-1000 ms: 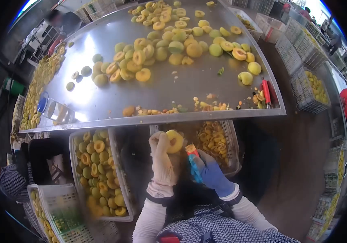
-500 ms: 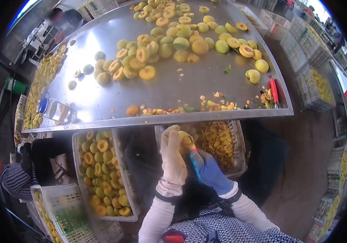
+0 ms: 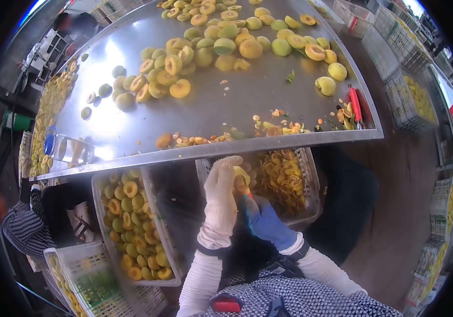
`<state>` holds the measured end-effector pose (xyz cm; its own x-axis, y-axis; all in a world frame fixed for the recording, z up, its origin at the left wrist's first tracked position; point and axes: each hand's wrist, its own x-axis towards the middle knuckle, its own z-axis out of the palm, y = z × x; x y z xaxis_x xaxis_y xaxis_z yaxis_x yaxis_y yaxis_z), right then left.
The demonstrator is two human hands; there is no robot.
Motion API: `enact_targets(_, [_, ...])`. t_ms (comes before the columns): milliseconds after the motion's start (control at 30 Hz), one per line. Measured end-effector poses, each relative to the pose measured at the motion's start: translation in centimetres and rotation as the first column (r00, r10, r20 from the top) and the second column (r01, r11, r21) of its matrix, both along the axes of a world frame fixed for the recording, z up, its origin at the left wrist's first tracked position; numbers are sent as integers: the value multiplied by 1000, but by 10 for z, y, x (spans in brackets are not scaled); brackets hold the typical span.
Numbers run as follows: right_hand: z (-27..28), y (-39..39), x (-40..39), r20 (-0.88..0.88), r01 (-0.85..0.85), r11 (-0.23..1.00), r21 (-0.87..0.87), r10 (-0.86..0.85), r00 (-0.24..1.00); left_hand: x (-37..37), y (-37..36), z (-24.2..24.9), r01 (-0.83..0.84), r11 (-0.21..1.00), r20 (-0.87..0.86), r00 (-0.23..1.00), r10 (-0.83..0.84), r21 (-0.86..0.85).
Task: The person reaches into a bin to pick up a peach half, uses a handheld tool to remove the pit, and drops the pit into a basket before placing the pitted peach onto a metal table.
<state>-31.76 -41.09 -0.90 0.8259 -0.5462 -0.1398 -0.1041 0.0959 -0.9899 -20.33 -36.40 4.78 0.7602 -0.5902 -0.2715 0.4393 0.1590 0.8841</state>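
My left hand, in a whitish knit glove, is closed around a yellow-green stone fruit above a crate. Opposite it my right hand, gloved in blue, grips a slim tool with a light blue handle. The tool's working end is against or very near the fruit; fingers and blur hide the exact contact. Directly beneath is the crate with many yellow fruit pieces. Halved and whole fruits of the same kind lie across the metal table ahead.
Left of my legs stands a crate full of fruit halves. A red-handled tool and scraps lie by the table's near right corner. A clear bottle lies at the near left. A co-worker in stripes sits left. Stacked crates line the right.
The camera view has shifted a little. Both hands stay together over the crate, and the blue-handled tool has tilted, so less of its handle shows. The fruit remains in my left hand.
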Motion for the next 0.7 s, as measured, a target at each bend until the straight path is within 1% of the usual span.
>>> enact_targets(33, [0, 2, 0, -16, -18, 971, 240, 23, 1000, 3, 1, -3, 14, 1000, 9, 1000, -15, 20])
enact_targets(67, [0, 4, -1, -26, -32, 884, 466, 49, 998, 4, 1, -5, 28, 999, 18, 999, -29, 39])
enact_targets(100, [0, 1, -2, -28, -28, 882, 470, 47, 999, 2, 0, -5, 31, 999, 14, 999, -31, 43])
enact_targets(167, [2, -7, -3, -14, -127, 702, 701, 192, 981, 0, -2, -4, -12, 989, 97, 995, -3, 147])
enact_targets(200, [5, -3, -1, -15, -125, 701, 702, 191, 982, 0, -2, -3, -10, 989, 95, 995, -4, 149])
enact_targets(267, [13, 8, 6, -89, 70, 848, 525, -28, 996, -1, -2, 1, -10, 988, 133, 991, -11, 156])
enact_targets(300, [7, 10, 4, -94, 76, 846, 528, -31, 995, 2, -1, 4, -5, 987, 128, 992, -15, 159])
enact_targets(367, [-4, 10, 1, 21, -51, 916, 397, 47, 999, 13, -1, 11, 130, 978, 4, 991, -132, 161])
enact_targets(400, [-4, 10, 1, 21, -51, 916, 398, 46, 999, 13, -4, 14, 130, 978, 4, 991, -132, 162])
enact_targets(467, [4, 7, 1, -78, -35, 790, 612, 104, 991, 11, -11, 17, 93, 943, 34, 993, -109, 318])
enact_targets(500, [14, 6, 2, -80, -33, 789, 613, 103, 992, 9, -11, 15, 95, 943, 32, 993, -111, 319])
enact_targets(533, [26, 4, 3, -112, 0, 749, 662, 99, 989, 7, -11, 12, 75, 934, 182, 973, -146, 350])
enact_targets(567, [33, 4, 5, -142, 33, 706, 708, 96, 985, 8, -11, 11, 50, 924, 326, 927, -184, 378])
enact_targets(600, [33, 3, 5, -140, 34, 706, 708, 93, 986, 10, -13, 12, 52, 924, 329, 926, -187, 378])
enact_targets(667, [32, 4, 1, -51, -32, 609, 792, 118, 992, 12, -13, 15, 176, 942, 141, 965, -223, 285])
enact_targets(700, [31, -1, -3, -50, -33, 612, 790, 118, 992, 15, -13, 16, 175, 943, 143, 965, -222, 282])
